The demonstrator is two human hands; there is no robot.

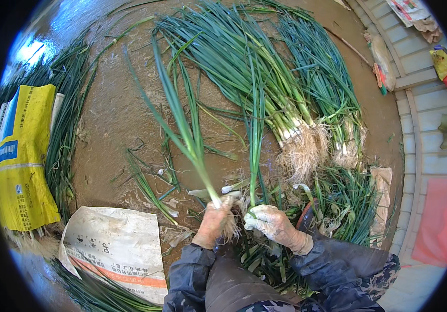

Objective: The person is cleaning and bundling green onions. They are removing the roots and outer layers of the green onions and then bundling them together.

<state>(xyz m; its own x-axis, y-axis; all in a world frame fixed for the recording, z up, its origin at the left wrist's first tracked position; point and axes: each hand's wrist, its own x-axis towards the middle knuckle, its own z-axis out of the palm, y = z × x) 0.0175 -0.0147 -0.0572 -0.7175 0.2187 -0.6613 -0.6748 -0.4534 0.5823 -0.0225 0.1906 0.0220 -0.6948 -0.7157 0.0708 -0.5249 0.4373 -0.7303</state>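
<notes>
My left hand [213, 224], in a soiled pale glove, grips a green onion [198, 156] by its white base. The roots hang down below my fingers and the long leaves point up and to the left. My right hand [272, 226], also gloved, is closed around the lower end of a long green onion leaf [257, 148] just to the right. Whether more of a stalk is attached to that leaf, my fingers hide. Beyond my hands lies a large pile of green onions [243, 74], white bases and tangled roots towards me.
A second onion pile [317, 66] lies further right. Stripped leaves [344, 206] heap by my right foot. At left, a yellow printed sack [28, 156] covers more onions, and a white printed sack [122, 249] lies nearer. A tiled wall [433, 156] bounds the right side.
</notes>
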